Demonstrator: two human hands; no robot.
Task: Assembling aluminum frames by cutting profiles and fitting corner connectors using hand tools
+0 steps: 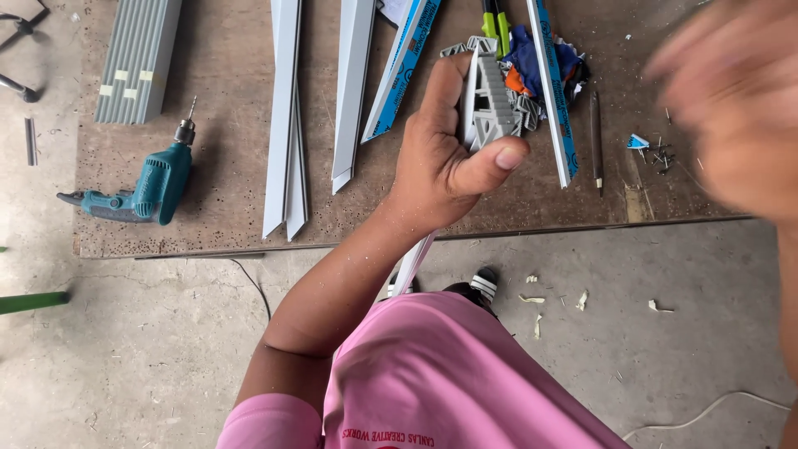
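A: Your left hand [445, 158] is clenched around the grey ribbed plastic profile piece [489, 104], above the brown board's [224, 191] near edge.

B: Its long axis runs from your fist away from you. Your right hand [731, 108] is a blur to the right; I can't tell its grip.

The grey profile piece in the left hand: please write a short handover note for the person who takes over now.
Left hand: closed around a grey ribbed profile piece, held above the board.
Right hand: blurred, raised at the right, grip unclear.
On the board: teal drill at left, white strips in the middle, cut grey scraps behind the hand.
Done and left: cannot tell from this view.
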